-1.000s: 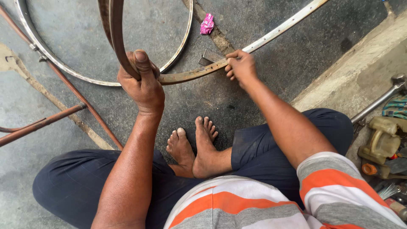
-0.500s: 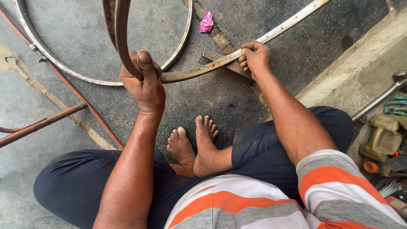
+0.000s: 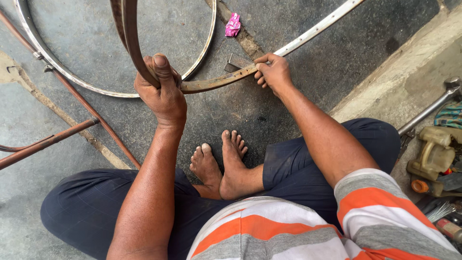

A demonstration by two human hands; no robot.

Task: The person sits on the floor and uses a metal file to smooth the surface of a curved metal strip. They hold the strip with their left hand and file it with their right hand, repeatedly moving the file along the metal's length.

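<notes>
Rusty brown metal wheel rim (image 3: pixel 211 84) stands upright on the dark concrete floor (image 3: pixel 288 125) at upper centre of the frame, in front of your bare feet (image 3: pixel 221 163). Your left hand (image 3: pixel 161 91) has its fingers closed tight around it at centre. Your right hand (image 3: pixel 273 73) pinches the same rim just right of centre. A shiny silver rim (image 3: pixel 57 72) lies flat at upper left, untouched. Nothing shows how far your work on the rusty rim has got.
</notes>
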